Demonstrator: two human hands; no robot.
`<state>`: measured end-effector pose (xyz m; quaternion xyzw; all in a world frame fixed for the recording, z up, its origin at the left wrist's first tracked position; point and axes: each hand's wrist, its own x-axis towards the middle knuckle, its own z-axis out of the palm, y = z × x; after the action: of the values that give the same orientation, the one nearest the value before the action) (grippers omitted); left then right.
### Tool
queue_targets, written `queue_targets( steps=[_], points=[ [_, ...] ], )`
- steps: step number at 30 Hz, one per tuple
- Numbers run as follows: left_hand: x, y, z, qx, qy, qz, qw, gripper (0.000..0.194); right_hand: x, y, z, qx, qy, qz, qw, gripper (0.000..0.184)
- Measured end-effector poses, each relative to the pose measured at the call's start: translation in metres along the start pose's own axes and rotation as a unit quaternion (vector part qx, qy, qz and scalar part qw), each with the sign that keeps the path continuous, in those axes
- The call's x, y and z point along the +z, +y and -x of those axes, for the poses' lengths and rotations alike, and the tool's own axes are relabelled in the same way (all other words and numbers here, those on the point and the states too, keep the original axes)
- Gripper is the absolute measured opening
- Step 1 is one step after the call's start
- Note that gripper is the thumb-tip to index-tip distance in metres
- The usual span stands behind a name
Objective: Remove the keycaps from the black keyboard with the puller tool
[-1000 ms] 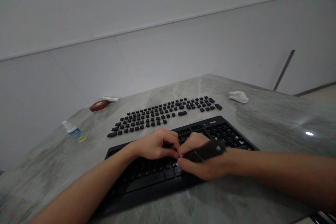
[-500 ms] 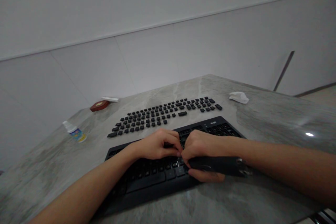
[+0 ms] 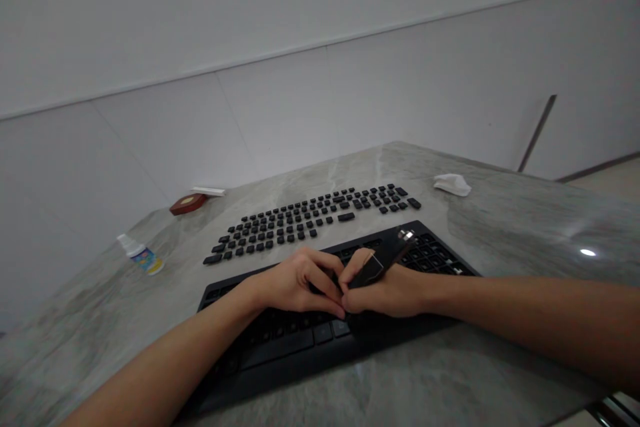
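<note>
A black keyboard (image 3: 280, 361) lies before me, with most keycaps off and a few dark ones left on its near rows. My right hand (image 3: 383, 290) is closed around a thick black pen-like tool (image 3: 380, 261) with a shiny metal end, which slants up and away to the right. The tool's lower tip is hidden by the fingers, over the keyboard's middle. My left hand (image 3: 303, 280) is pinched just beside it, fingertips touching the right hand's. Whatever sits between the left fingertips cannot be made out.
Behind the keyboard, loose black keycaps (image 3: 280, 225) are laid out in rows on the grey marbled table (image 3: 500, 247). A white spray bottle (image 3: 143, 255) stands at left, with a red-brown box (image 3: 189, 204) and a white strip (image 3: 209, 191) farther back. A crumpled white tissue (image 3: 453, 184) lies at right.
The black tool has swung from pointing right beneath my right hand to slanting upward over it. My right hand has turned with it; my left hand stays at nearly the same spot.
</note>
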<state>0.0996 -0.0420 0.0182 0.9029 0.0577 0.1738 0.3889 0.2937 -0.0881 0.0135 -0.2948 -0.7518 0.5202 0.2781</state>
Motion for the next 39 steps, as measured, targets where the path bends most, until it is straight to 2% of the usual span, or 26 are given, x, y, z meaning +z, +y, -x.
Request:
queue_targets(
  steps=[10, 16, 19, 21, 24, 26, 29, 31, 33, 35, 37, 39],
  points=[
    [0.001, 0.013, -0.002, 0.024, -0.033, -0.09, 0.995, 0.016, 0.01, 0.0, 0.0, 0.019, 0.072, -0.103, 0.992, 0.016],
    [0.005, 0.012, -0.005, 0.057, -0.018, -0.115, 0.992, 0.013, 0.01, -0.003, 0.002, 0.0, 0.1, -0.133, 0.986, 0.017],
    [0.01, 0.006, -0.004, 0.083, 0.014, -0.135, 0.987, 0.013, 0.008, -0.006, 0.004, -0.009, 0.109, -0.118, 0.987, 0.015],
    [0.012, 0.002, -0.003, 0.079, 0.042, -0.143, 0.986, 0.016, 0.006, -0.007, 0.005, -0.016, 0.133, -0.111, 0.985, 0.017],
    [0.01, -0.004, -0.002, 0.043, 0.087, -0.158, 0.983, 0.014, 0.001, -0.001, 0.005, -0.027, 0.216, -0.076, 0.973, 0.023],
    [0.005, -0.008, -0.001, 0.018, 0.128, -0.159, 0.979, 0.014, -0.003, 0.007, 0.003, -0.036, 0.283, -0.08, 0.955, 0.026],
    [-0.001, -0.013, 0.001, -0.04, 0.195, -0.099, 0.975, 0.028, -0.008, 0.017, -0.002, -0.038, 0.339, -0.13, 0.931, 0.03],
    [-0.004, -0.017, 0.001, -0.108, 0.24, -0.027, 0.964, 0.026, -0.01, 0.02, -0.005, -0.026, 0.343, -0.153, 0.926, 0.032],
    [-0.007, -0.022, 0.0, -0.184, 0.29, 0.086, 0.935, 0.017, -0.011, 0.019, -0.006, -0.018, 0.337, -0.164, 0.927, 0.032],
    [-0.009, -0.028, 0.0, -0.225, 0.334, 0.203, 0.893, 0.014, -0.01, 0.017, -0.007, -0.022, 0.333, -0.168, 0.928, 0.03],
    [-0.012, -0.034, 0.0, -0.231, 0.362, 0.271, 0.862, 0.018, -0.008, 0.015, -0.006, -0.028, 0.332, -0.169, 0.928, 0.029],
    [-0.014, -0.038, 0.002, -0.228, 0.373, 0.291, 0.851, 0.021, -0.007, 0.014, -0.006, -0.028, 0.332, -0.17, 0.927, 0.029]
  ],
)
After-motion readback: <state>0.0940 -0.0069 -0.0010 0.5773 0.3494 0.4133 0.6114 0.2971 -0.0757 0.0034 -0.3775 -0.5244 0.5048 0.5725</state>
